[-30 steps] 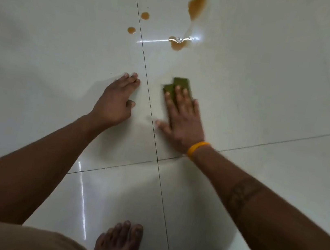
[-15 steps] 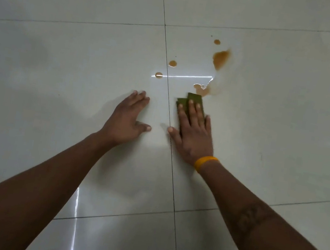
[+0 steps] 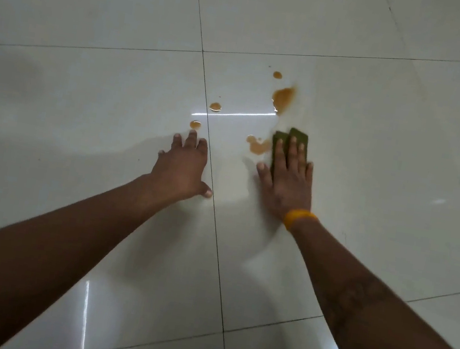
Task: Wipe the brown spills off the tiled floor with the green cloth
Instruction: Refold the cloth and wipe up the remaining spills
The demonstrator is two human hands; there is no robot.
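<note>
Rightward since earlier, the right hand (image 3: 287, 180) presses flat on one green cloth (image 3: 297, 138); left hand (image 3: 184, 164) splayed empty on glossy tiled floor (image 3: 85, 93); five brown spills (image 3: 283, 97) beyond the cloth.

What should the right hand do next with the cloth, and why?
Probably slide the green cloth a little to the left, keeping the right hand flat on it. The nearest brown puddle lies just beside the cloth's left edge, unwiped. The larger spill farther ahead can follow.
</note>
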